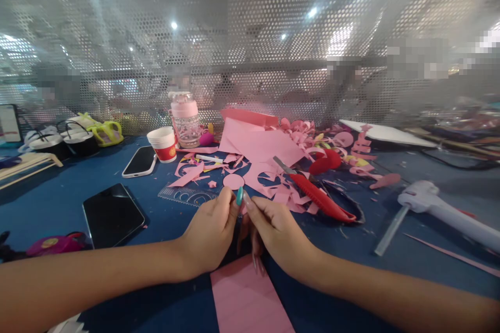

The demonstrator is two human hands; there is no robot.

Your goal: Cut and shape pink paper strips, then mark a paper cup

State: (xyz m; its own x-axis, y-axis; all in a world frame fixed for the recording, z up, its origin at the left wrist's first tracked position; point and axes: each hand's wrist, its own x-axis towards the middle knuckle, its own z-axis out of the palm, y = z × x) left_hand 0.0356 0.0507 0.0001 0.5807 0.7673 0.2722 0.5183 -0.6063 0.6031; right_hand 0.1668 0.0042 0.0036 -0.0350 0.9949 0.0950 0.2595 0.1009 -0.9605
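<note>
My left hand (211, 231) and my right hand (275, 231) meet at the middle of the blue table (58, 203), fingers pinched together around a small pink piece I can barely see between them. Below the hands lies a pink paper strip (248, 299) with faint fold lines. Just beyond the fingertips sit a pink paper circle (233, 181) and a clear stencil ruler (187, 196). A red utility knife (316, 195) lies to the right of my right hand.
Pink paper sheets and scraps (265, 148) pile up behind. A black phone (112, 214) and another phone (140, 161) lie left, near a paper cup (163, 144) and a pink bottle (185, 119). A white glue gun (441, 208) lies right. Perforated metal screen at back.
</note>
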